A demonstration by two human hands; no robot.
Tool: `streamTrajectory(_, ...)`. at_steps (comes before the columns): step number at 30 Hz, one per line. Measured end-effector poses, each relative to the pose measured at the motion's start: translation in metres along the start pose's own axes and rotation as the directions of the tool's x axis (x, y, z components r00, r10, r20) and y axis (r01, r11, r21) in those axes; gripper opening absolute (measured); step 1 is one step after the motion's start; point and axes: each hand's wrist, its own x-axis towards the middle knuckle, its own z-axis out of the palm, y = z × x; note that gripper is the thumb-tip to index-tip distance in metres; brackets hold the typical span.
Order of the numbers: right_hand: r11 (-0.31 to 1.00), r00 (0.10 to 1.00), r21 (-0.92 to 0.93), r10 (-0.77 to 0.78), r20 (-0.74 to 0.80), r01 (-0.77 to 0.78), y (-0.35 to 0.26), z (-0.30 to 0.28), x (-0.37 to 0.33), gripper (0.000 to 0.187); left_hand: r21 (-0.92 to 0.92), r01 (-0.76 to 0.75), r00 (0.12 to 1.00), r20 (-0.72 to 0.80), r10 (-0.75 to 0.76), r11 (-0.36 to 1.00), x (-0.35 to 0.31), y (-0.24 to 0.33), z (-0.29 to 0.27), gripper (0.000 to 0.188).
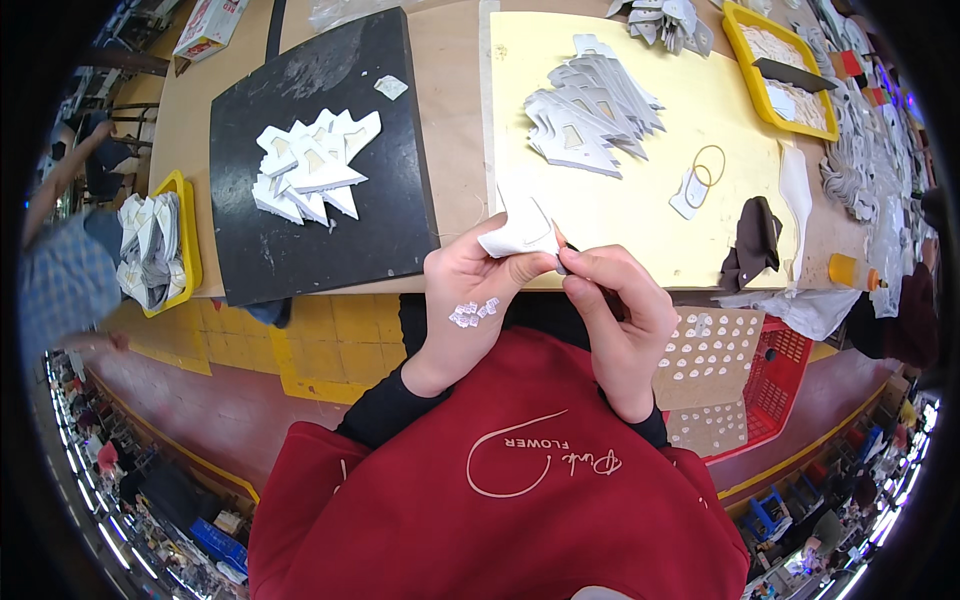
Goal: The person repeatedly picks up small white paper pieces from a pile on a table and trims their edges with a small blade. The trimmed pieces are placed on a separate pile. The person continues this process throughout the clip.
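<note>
In front of my chest, my left hand (462,280) is closed on a white cut piece of sheet material (522,232) with a line along its edge. Several tiny printed paper labels (473,313) stick to the skin near that thumb. My right hand (625,300) pinches thumb and fingers together at the piece's lower right corner. Something small and dark shows at those fingertips, too little of it to name. Beyond the hands, a fanned stack of grey-white cut pieces (590,110) lies on a pale yellow sheet (640,215). More white pointed pieces (312,165) are heaped on a black board (345,245).
A yellow tray (188,235) of cut pieces stands at far left, another yellow tray (745,50) at back right. Rubber bands (710,165), a dark brown scrap (755,240) and an orange-yellow bottle (850,272) lie rightward. A red crate (785,370) with cardboard (705,350) stands below.
</note>
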Motion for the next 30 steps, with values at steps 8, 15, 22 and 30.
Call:
streamTrajectory(8, 0.993, 0.997, 0.089, 0.077, 0.026, -0.079, 0.008, 0.001, 0.002, 0.024, -0.032, -0.051, 0.999, 0.009, 0.051, 0.998, 0.006, -0.003, 0.0, 0.023)
streamTrajectory(15, 0.999, 0.999, -0.046, -0.027, 0.027, 0.028, 0.006, 0.0, 0.004, 0.026, 0.074, -0.032, 0.999, -0.008, 0.033, 0.997, 0.005, -0.003, -0.002, 0.022)
streamTrajectory(22, 0.703, 0.877, 0.531, 0.429, 0.214, -0.473, 0.005, -0.006, 0.004, 0.025, 0.088, -0.012, 0.999, -0.029, 0.014, 0.996, 0.005, -0.001, -0.002, 0.023)
streamTrajectory(30, 0.99, 0.981, -0.05, -0.12, 0.152, 0.129, 0.002, 0.004, 0.003, 0.03, 0.125, 0.05, 0.994, -0.101, -0.037, 0.991, 0.028, -0.006, -0.01, 0.025)
